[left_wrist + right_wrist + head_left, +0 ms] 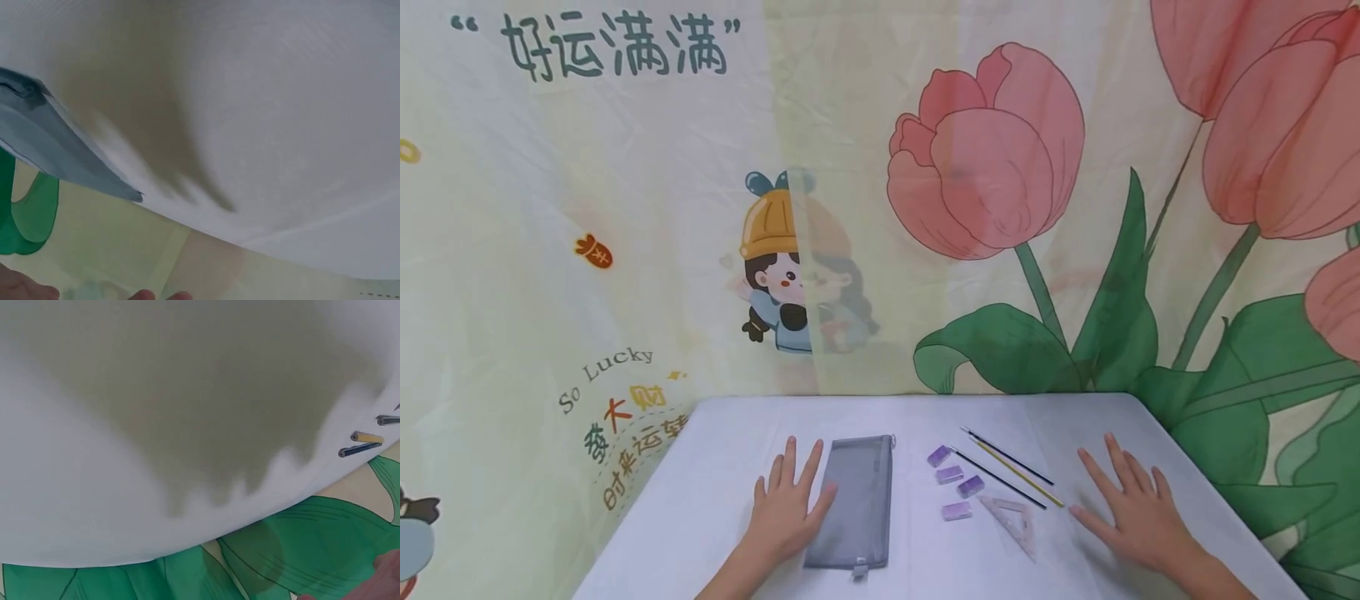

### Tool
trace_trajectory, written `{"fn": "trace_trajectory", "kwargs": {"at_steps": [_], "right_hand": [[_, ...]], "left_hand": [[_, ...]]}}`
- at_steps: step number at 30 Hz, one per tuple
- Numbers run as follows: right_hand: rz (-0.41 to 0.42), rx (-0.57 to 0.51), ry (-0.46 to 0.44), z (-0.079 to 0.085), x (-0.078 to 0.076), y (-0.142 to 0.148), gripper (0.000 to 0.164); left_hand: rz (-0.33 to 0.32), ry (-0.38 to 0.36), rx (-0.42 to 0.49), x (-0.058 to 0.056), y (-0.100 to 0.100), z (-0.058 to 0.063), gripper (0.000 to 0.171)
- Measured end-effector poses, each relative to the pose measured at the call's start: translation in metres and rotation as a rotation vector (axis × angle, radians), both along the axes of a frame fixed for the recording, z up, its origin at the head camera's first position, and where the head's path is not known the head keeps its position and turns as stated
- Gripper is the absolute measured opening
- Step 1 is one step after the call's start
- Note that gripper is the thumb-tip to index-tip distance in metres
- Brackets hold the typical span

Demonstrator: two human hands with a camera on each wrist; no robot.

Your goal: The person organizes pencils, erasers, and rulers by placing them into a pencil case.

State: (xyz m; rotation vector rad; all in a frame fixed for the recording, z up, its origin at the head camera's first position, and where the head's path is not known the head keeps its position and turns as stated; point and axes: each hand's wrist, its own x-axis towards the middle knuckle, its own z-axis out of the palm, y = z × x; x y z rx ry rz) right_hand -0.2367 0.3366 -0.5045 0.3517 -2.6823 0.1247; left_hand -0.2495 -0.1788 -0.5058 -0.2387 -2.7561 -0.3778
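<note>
My left hand (790, 504) is spread with straight fingers at the left edge of a grey zippered pencil pouch (853, 500); its thumb overlaps the pouch in the head view, and whether it touches cannot be told. To the right, my right hand (1138, 508) is also spread, holding nothing, beside the ends of several pencils. Among these lie a yellow pencil (1017, 472) and a dark pencil (997, 477). Several purple erasers (950, 475) sit between pouch and pencils. A clear triangular ruler (1017, 523) lies nearer the front. In the left wrist view, the pouch (56, 137) shows at the left.
A white-covered table (715, 467) bears all these things. Behind it hangs a cloth (662, 208) printed with tulips and a cartoon figure. The pouch's zipper pull (860, 572) points to the front.
</note>
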Motion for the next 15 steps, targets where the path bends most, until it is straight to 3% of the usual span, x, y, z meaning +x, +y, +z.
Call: {"fn": "trace_trajectory", "kwargs": {"at_steps": [7, 15], "right_hand": [[0.008, -0.019, 0.0, 0.005, -0.006, -0.002, 0.084], [0.014, -0.046, -0.074, 0.01, -0.013, -0.015, 0.083]], "left_hand": [[-0.054, -0.009, 0.016, 0.0, 0.029, 0.0, 0.067], [-0.036, -0.057, 0.027, -0.002, 0.059, 0.0, 0.072]]}}
